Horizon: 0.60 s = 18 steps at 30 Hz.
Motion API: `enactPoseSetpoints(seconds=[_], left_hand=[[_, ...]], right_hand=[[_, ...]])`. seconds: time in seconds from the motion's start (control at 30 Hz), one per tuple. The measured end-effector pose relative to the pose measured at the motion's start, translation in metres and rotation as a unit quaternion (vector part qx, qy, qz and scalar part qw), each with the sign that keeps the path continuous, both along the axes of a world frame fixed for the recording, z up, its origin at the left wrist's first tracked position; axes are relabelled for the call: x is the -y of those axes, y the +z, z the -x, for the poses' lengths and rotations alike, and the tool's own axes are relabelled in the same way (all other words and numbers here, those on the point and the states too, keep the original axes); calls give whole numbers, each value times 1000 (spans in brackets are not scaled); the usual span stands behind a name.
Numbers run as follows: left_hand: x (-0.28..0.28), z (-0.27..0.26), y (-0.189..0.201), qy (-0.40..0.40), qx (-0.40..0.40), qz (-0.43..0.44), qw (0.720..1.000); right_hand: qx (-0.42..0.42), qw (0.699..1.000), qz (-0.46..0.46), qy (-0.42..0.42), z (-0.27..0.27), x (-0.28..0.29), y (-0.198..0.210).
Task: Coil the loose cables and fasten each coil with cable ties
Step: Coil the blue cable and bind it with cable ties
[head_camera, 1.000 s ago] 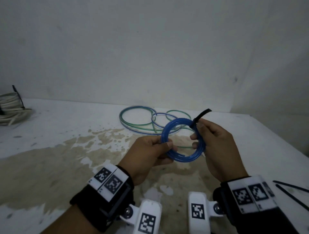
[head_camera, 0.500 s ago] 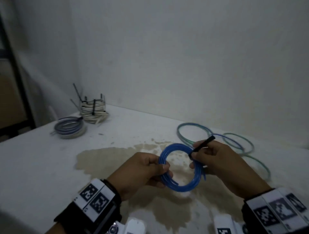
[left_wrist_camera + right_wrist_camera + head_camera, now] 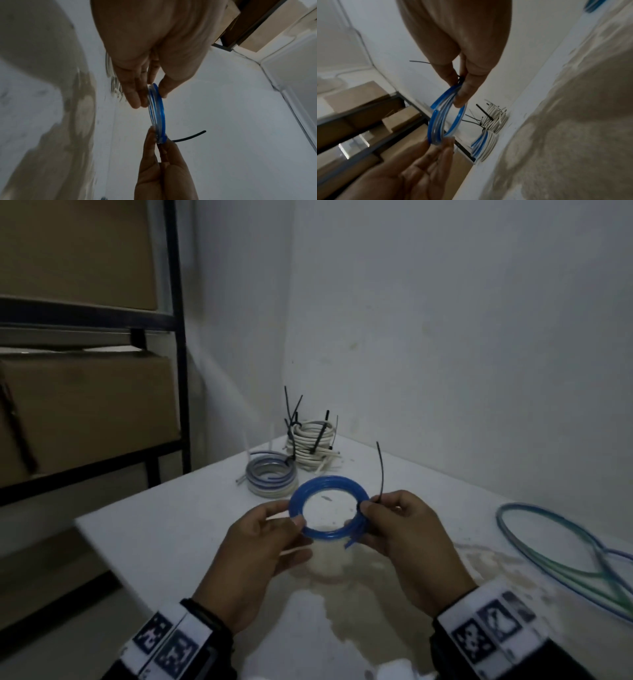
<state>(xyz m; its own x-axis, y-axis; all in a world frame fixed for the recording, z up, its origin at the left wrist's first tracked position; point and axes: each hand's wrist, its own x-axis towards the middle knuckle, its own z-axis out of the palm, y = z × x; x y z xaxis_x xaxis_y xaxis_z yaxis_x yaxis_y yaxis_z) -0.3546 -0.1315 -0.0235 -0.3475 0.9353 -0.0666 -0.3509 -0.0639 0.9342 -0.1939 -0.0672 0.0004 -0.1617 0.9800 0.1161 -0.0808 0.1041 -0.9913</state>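
Observation:
A small blue cable coil (image 3: pixel 329 510) (image 3: pixel 157 112) (image 3: pixel 444 119) hangs in the air above the white table (image 3: pixel 191 529), held between both hands. My left hand (image 3: pixel 294 522) (image 3: pixel 150 92) pinches its left side between thumb and fingers. My right hand (image 3: pixel 368 510) (image 3: pixel 460 86) pinches its right side together with a black cable tie (image 3: pixel 380 470) (image 3: pixel 188 136) (image 3: pixel 419 62), whose free tail sticks up. The tie's head is hidden by the fingers.
A white coil (image 3: pixel 313 445) with black ties and a grey-blue coil (image 3: pixel 272 477) sit at the table's far corner. Loose green and blue cable loops (image 3: pixel 561 556) lie at the right. A brown stain (image 3: pixel 411 594) covers the near table. Shelving with cardboard boxes (image 3: pixel 89 412) stands left.
The view has swung left and the hands have carried the blue coil toward the table's far-left corner. The tie's tail now stands longer above the right hand. Both grips are unchanged.

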Motion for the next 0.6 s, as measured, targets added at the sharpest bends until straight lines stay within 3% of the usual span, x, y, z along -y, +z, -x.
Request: enactPoseSetpoints(seconds=[0.2,0.4,0.6], left_hand=[[-40,59,3,81,24,-43,996],[-94,103,8,79,13,-64,995],[-132,130,-11,126,-60,-10,990]], right_hand=[[116,988,-98,43,56,-26,-2],[169,972,-160,31,102,-69,-3],[212,964,-163,11,129,-106,-21]])
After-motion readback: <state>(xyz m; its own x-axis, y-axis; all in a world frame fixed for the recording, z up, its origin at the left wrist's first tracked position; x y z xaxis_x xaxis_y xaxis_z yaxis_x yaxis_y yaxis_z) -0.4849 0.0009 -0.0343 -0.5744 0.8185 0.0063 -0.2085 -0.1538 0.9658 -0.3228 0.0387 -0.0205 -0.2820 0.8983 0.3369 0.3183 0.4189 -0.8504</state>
